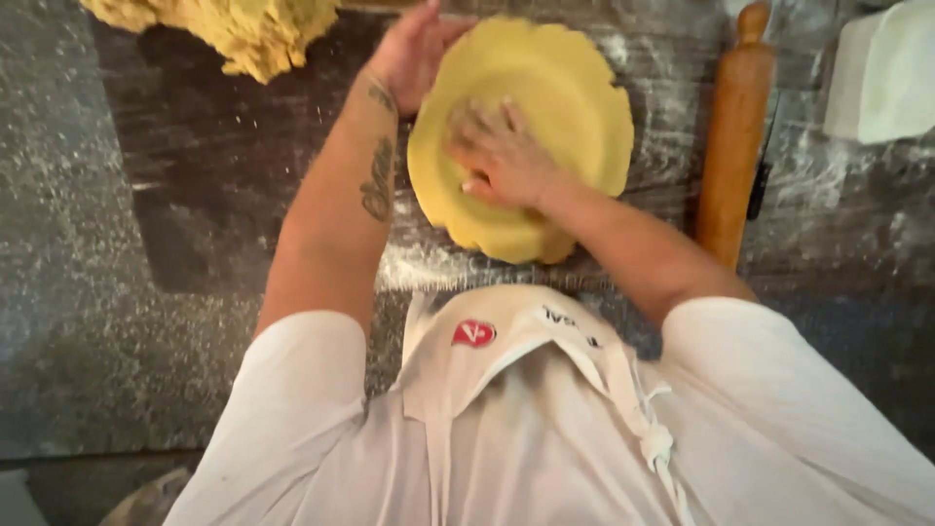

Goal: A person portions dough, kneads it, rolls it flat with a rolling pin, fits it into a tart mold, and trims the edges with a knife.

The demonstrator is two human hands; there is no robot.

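Observation:
A round sheet of yellow dough [565, 88] lies draped over a round form on the dark floured worktop [224, 166], its edges wavy. My right hand [502, 156] lies flat inside it, fingers spread, pressing the dough near its left side. My left hand [414, 54] cups the outer left rim of the dough from beyond, palm against it. Neither hand grips anything.
A wooden rolling pin [735, 136] lies just right of the dough, pointing away from me. A large lump of yellow dough [243, 29] sits at the top left. A white container [886, 73] stands at the top right. My white apron fills the bottom of the view.

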